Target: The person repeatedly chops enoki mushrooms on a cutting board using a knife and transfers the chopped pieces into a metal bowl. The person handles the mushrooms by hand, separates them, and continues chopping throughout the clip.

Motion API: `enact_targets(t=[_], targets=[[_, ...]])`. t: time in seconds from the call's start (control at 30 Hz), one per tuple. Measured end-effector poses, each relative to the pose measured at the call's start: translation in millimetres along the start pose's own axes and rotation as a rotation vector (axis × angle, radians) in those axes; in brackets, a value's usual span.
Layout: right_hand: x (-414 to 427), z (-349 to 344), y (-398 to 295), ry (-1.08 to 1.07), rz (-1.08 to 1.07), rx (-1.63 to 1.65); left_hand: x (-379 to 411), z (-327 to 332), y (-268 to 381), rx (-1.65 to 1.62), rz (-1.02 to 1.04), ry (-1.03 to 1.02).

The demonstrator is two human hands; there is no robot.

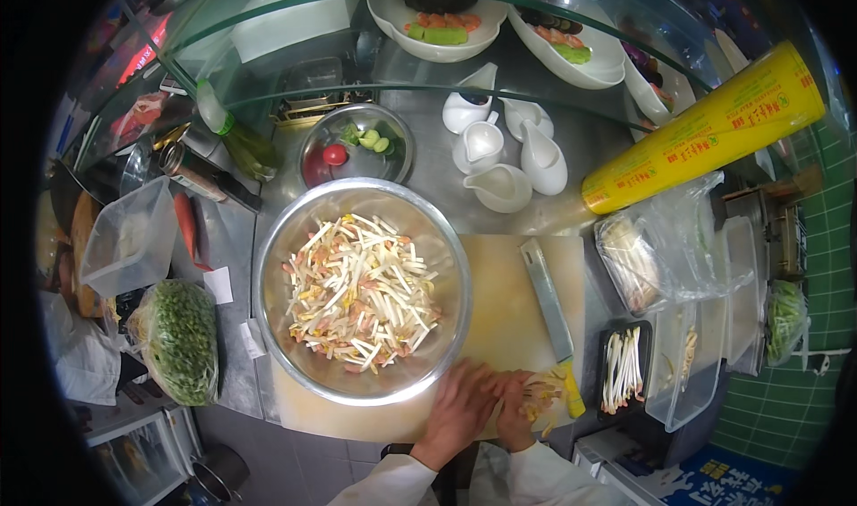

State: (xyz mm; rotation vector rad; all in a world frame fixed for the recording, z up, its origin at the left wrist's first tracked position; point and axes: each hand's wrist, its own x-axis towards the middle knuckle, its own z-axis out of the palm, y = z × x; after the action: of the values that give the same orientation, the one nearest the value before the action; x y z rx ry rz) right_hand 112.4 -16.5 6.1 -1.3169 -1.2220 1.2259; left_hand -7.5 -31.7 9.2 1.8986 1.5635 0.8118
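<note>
My left hand [456, 402] is low over the front of a pale cutting board [499, 305], beside the rim of a steel mixing bowl [261, 335]. The bowl holds cut white stems [361, 291] with pinkish and yellow bits among them. My right hand [514, 413] meets the left one, against a small heap of yellowish and pink cut pieces [543, 395]. The fingers overlap, so I cannot tell whether either hand grips anything. Right of the hands lies a kitchen knife [548, 298], its yellow handle [571, 389] toward me and its blade pointing away.
A black tray of white stems [624, 372] and clear plastic containers [693, 365] stand right. A yellow wrap-film roll [703, 131] slants behind them. White jugs [499, 188] and a steel plate [355, 114] sit beyond the board. Bagged greens [177, 342] lie left; a glass shelf [442, 90] crosses the back.
</note>
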Motion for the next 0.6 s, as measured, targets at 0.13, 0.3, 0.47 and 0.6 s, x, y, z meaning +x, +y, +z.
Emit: enact_targets(t=[0.13, 0.3, 0.47, 0.6], targets=[[5, 12, -13, -0.022, -0.02, 0.252, -4, 11, -12, 0.082, 0.028, -0.038], [7, 9, -11, 0.005, 0.042, 0.29, -3, 9, -19, 0.206, 0.048, -0.142], [5, -2, 8, 0.039, 0.036, 0.099, -2, 7, -18, 0.073, -0.024, -0.081], [2, -3, 0, 0.183, -0.003, 0.235, -2, -19, -7, -0.087, -0.202, -0.029]])
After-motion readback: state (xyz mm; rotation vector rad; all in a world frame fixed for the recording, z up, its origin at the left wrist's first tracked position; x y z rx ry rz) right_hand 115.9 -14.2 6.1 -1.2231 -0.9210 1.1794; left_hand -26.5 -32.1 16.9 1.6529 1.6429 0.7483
